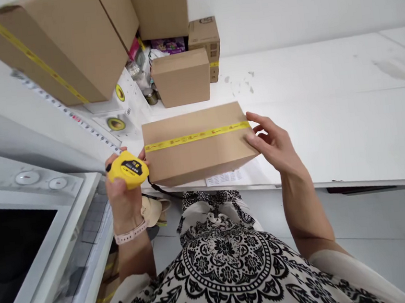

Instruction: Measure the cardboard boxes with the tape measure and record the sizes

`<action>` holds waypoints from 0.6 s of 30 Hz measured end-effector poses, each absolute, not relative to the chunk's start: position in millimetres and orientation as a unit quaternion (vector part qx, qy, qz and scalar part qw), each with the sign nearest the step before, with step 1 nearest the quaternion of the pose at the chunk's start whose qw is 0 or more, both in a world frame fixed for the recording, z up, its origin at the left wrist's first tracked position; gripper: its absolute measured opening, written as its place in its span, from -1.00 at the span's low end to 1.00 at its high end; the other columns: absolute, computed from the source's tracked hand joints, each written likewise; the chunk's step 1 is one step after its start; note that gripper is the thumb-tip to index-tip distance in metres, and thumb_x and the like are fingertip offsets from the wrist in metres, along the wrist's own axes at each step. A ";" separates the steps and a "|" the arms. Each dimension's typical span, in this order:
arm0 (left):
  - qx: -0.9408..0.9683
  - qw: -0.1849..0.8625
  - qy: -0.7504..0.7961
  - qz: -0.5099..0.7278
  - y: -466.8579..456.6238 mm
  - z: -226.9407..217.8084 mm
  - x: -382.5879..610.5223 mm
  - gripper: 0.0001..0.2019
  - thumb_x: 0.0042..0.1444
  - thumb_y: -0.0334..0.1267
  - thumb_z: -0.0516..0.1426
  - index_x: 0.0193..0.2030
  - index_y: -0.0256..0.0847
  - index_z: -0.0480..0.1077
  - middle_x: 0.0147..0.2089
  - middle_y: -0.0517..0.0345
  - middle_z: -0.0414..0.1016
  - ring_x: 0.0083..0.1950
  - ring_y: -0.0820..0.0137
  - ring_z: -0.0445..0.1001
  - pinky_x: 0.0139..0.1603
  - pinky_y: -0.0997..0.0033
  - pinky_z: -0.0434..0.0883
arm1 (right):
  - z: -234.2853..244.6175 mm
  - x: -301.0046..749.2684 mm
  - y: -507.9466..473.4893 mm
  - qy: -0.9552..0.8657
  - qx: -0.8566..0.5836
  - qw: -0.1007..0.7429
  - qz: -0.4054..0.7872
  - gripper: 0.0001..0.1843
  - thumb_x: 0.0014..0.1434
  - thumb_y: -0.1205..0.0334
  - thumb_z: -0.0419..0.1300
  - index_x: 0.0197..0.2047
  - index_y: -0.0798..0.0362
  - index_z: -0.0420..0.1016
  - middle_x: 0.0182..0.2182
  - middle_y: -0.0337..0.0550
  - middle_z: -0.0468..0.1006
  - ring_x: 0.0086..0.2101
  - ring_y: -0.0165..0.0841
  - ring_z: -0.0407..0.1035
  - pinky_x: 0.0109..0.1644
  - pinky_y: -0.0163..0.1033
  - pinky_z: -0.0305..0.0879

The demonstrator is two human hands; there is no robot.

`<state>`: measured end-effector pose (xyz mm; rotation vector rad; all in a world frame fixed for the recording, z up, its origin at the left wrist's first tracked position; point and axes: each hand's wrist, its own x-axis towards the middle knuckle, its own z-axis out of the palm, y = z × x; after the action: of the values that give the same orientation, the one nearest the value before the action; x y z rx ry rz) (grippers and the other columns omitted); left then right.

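My left hand point(124, 198) is closed around a yellow tape measure point(128, 171). Its white blade point(64, 110) is drawn out toward the upper left, and the tip is in the air near a large carton. A brown cardboard box point(195, 154) with yellow printed tape across its top lies in front of me at the table's front edge. Fingers of my left hand reach the box's left end, but whether they press on it is partly hidden. At the box's right end, my right hand point(271, 139) touches the corner with thumb and fingers apart.
A white table point(330, 123) extends right. Behind stand a smaller brown box point(182, 79), a printed carton point(208, 33) and a large taped carton point(68, 40) on white avocado-printed boxes point(116, 122). Printed paper point(223, 178) lies under the box's front. A microwave point(26, 228) is at left.
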<state>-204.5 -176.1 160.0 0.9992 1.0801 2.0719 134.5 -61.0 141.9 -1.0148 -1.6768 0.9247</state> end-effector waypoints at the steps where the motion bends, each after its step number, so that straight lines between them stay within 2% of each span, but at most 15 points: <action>1: 0.370 0.301 0.414 0.776 -167.6 161.3 -205.0 -0.49 -0.24 0.02 0.47 -0.14 -0.06 0.50 0.09 0.13 0.54 -0.22 0.26 0.64 0.15 0.04 0.54 | 140.8 130.8 -56.4 -0.680 -0.425 0.477 0.359 -0.47 0.25 -0.09 0.27 0.27 -0.26 0.49 0.22 -0.14 0.50 -0.03 -0.17 0.46 -0.09 0.00 0.52; 5: 0.339 0.324 0.447 0.762 -149.2 160.9 -204.4 -0.51 -0.11 0.00 0.41 -0.08 -0.14 0.44 0.10 0.03 0.53 -0.11 0.18 0.65 0.10 0.12 0.54 | 126.2 117.3 -42.5 -0.651 -0.464 0.505 0.326 -0.61 0.27 -0.05 0.20 0.11 -0.18 0.60 0.09 -0.11 0.58 -0.12 -0.21 0.46 -0.15 -0.05 0.48; 8: 0.358 0.250 0.451 0.778 -164.3 171.0 -196.5 -0.59 -0.05 -0.08 0.37 -0.07 -0.12 0.43 0.09 0.09 0.53 -0.12 0.21 0.65 0.09 0.11 0.55 | 123.4 112.7 -41.9 -0.653 -0.464 0.504 0.323 -0.65 0.28 -0.01 0.18 0.06 -0.15 0.60 0.06 -0.11 0.59 -0.15 -0.23 0.45 -0.14 -0.05 0.47; 10: 0.387 0.220 0.433 0.784 -185.7 180.9 -183.7 -0.58 -0.07 -0.10 0.38 -0.06 -0.09 0.46 0.10 0.13 0.53 -0.19 0.25 0.63 0.02 0.11 0.59 | 129.6 111.4 -45.6 -0.664 -0.456 0.502 0.313 -0.64 0.29 -0.01 0.17 0.08 -0.14 0.58 0.07 -0.10 0.59 -0.12 -0.21 0.46 -0.09 -0.04 0.48; 12: 0.416 0.297 0.424 0.748 -207.6 187.1 -164.3 -0.51 -0.09 0.03 0.40 -0.03 -0.07 0.49 0.07 0.11 0.57 -0.28 0.23 0.62 -0.15 0.11 0.61 | 141.1 109.9 -49.5 -0.672 -0.447 0.517 0.286 -0.57 0.33 -0.02 0.14 0.21 -0.16 0.50 0.14 -0.06 0.55 -0.03 -0.16 0.44 -0.01 0.01 0.47; 15: 0.427 0.520 0.422 0.608 -223.4 184.0 -128.7 -0.40 -0.04 0.14 0.36 0.08 -0.12 0.47 -0.23 0.03 0.62 -0.25 0.10 0.64 -0.25 0.12 0.59 | 161.3 105.6 -48.1 -0.704 -0.409 0.528 0.243 -0.44 0.38 -0.01 0.06 0.41 -0.25 0.25 0.31 -0.08 0.41 0.16 -0.07 0.35 0.17 0.13 0.40; 18: 0.378 0.632 0.417 0.532 -214.5 172.3 -98.0 -0.43 -0.03 0.09 0.37 0.06 -0.14 0.41 -0.21 0.03 0.60 -0.23 0.12 0.65 -0.27 0.19 0.58 | 175.1 98.5 -31.6 -0.775 -0.351 0.474 0.227 -0.43 0.40 0.06 0.02 0.45 -0.29 0.21 0.38 -0.18 0.34 0.30 -0.01 0.21 0.32 0.24 0.25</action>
<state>-98.0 -214.5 172.3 0.8652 0.9551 1.2167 98.5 -31.6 175.1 -0.8588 -1.8966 0.5556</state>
